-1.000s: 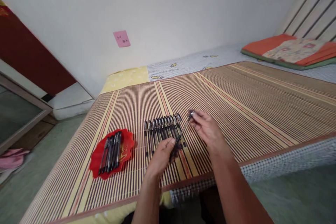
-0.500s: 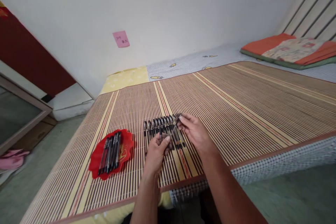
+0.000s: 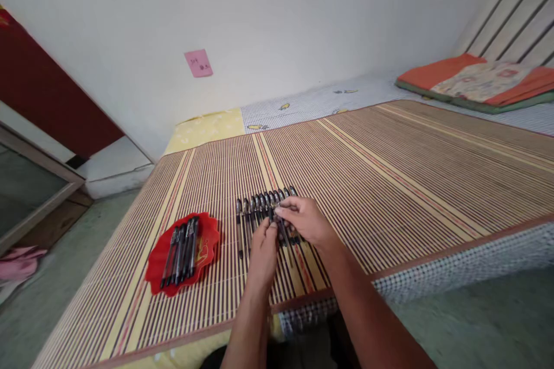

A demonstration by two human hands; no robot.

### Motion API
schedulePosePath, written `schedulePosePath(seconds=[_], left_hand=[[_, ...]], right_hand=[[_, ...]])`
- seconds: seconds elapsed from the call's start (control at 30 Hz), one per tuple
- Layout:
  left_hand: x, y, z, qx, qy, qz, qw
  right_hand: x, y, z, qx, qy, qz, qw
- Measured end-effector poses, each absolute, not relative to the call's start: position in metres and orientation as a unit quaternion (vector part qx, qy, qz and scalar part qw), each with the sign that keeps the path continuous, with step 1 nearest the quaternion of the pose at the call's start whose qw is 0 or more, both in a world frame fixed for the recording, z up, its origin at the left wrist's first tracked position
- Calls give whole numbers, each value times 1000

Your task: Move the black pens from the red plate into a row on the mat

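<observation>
Several black-capped gel pens (image 3: 240,230) lie side by side in a row on the striped bamboo mat. Over the row's right part, my left hand (image 3: 264,245) is closed, pinching a short black pen part (image 3: 271,214) that points up. Close beside it, my right hand (image 3: 305,220) pinches a thin rod that looks like a pen refill (image 3: 286,237); its lower end slants down toward me. The fingertips nearly meet, and they cover the middle of some pens. Whether the two held pieces touch, I cannot tell.
Left of the row, a red scalloped plate (image 3: 156,259) bears several black pens (image 3: 184,251) and yellowish rubber bands (image 3: 203,249). The bamboo mat (image 3: 367,184) covers the bed, whose front edge is near me. A folded orange quilt (image 3: 450,75) lies at the far right.
My right hand has moved left and down, closer to my left hand. The thin rod, earlier slanting between both hands, now hangs from my right fingers. My left hand has shifted slightly.
</observation>
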State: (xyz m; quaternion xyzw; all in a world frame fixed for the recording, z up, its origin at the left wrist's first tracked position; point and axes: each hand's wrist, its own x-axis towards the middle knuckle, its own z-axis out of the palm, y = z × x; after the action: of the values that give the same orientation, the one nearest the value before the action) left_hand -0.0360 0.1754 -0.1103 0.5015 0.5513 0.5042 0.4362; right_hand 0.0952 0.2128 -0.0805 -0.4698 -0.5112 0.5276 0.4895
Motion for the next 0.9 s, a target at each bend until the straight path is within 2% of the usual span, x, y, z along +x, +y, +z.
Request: schedulePosePath(seconds=[0.17,0.43,0.67,0.9], left_hand=[[-26,169,-95,619,543,446,351],[-31,168,-93,635,541,423,354],[-25,168,-105,734,541,342,226],[-8,165,-122,831,470,258,152]], right_hand=[[88,212,-80,-487,-572,474,459],[151,225,-86,-512,-533,472,480],[164,249,-112,-628,-600,350,350],[147,267,-129,-681,-633,232,284]])
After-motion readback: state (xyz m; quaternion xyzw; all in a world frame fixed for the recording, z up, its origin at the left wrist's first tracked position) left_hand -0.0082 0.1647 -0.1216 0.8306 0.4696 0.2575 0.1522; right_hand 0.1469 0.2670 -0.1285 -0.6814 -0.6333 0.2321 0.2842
